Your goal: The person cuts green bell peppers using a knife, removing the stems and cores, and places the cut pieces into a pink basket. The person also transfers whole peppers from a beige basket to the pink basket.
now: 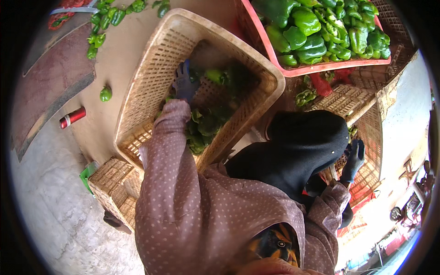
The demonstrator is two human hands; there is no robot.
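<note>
A large beige plastic basket (139, 99) tilts before me, with green bell peppers (202, 129) lying in its shaded inside. My left hand (185, 82), in a blue-grey glove, reaches into it beside some peppers, back of the hand up. Its fingertips are in shadow, so any grip is unclear. Away to the right, past my bent knee in black trousers, is my right hand (354, 161), also gloved. Its fingers are apart over a lower basket (371, 137) holding bits of green, and nothing shows between them.
A pink-rimmed crate (340, 65) heaped with green peppers (309, 24) stands at the upper right. Loose peppers (106, 93), a red cylindrical flask (72, 117) and a brown board (58, 79) lie on the left. A smaller beige basket (110, 175) sits at the lower left.
</note>
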